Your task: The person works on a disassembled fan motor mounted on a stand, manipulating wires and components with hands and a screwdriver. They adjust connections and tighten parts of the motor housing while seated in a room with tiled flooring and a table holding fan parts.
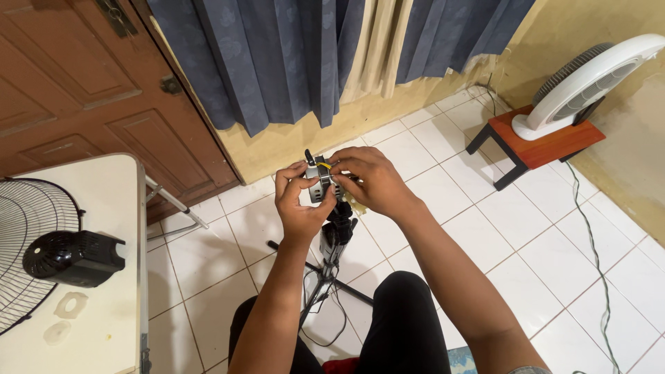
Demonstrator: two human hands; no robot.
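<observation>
Fan motor [320,181], a small metal block with a dark stub of shaft standing up from its top, held in the air between both hands above the person's lap. Left hand [299,202] wraps the motor's near side, thumb and fingers curled round the casing in a firm clasp. Right hand [367,181] lies just beside it on the far side, fingertips pinched at the upper edge of the casing, where a short yellow wire [324,166] shows; whether the fingers pinch the wire itself or the casing rim cannot be told.

Handling, as judged: the motor is probably dense for its size, rigid and not slippery, so a whole-hand clasp round the metal body suits it best. The wires and any exposed windings look to be the fragile parts (better left unpulled), and the shaft stub is a poor handle.

Directly below the hands stands a black stand column [337,232] on thin splayed legs, with a loose cable beneath it on the white tiled floor [443,187]. Well to the left of the left hand, a white surface [114,298] carries a wire fan guard [28,242] and a black motor housing [73,257]. Far to the right of the right hand, a white floor fan [589,83] rests on a small red-topped stool [547,145].
</observation>
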